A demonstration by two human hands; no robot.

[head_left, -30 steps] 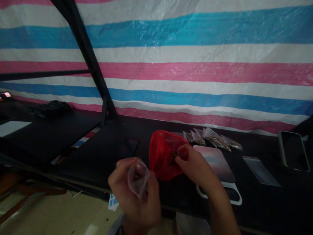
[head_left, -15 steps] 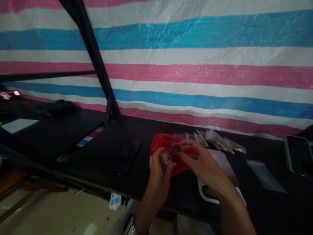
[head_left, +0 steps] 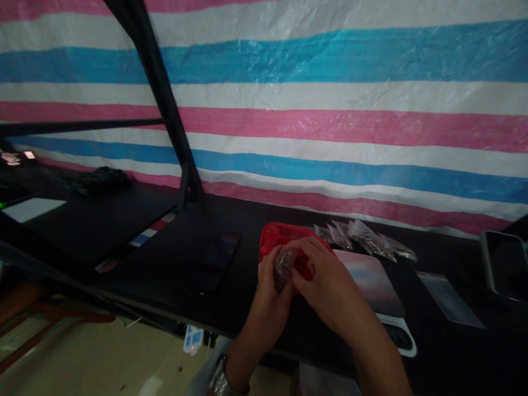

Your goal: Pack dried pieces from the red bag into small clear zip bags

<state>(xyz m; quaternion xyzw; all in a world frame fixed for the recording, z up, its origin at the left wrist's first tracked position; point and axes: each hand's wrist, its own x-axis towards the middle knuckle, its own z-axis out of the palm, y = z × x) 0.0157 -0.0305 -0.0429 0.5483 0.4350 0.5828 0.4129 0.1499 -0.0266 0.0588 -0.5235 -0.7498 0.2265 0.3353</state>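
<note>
Over the red container point(head_left: 275, 233), my left hand point(head_left: 270, 294) is closed around a small clear plastic bag point(head_left: 281, 279). My right hand point(head_left: 324, 278) pinches a small clear round cup point(head_left: 286, 257), which is tilted at the bag's mouth. Fingers hide part of both, and I cannot make out the cup's contents now. Just right of my right hand lies a white scale point(head_left: 371, 283) with a shiny metal plate, its lower part partly covered by my forearm.
Several filled clear bags point(head_left: 373, 239) lie behind the scale. A flat clear bag point(head_left: 449, 300) rests to its right, near a dark-screened device point(head_left: 505, 264). A dark phone point(head_left: 218, 261) lies on the left of the black table point(head_left: 165, 275). A black metal post point(head_left: 160, 93) rises at the left.
My right hand has brought the cup left and down to the bag's mouth and tipped it. Half a second ago the cup faced up, showing brown bits inside. More of the scale's plate shows now.
</note>
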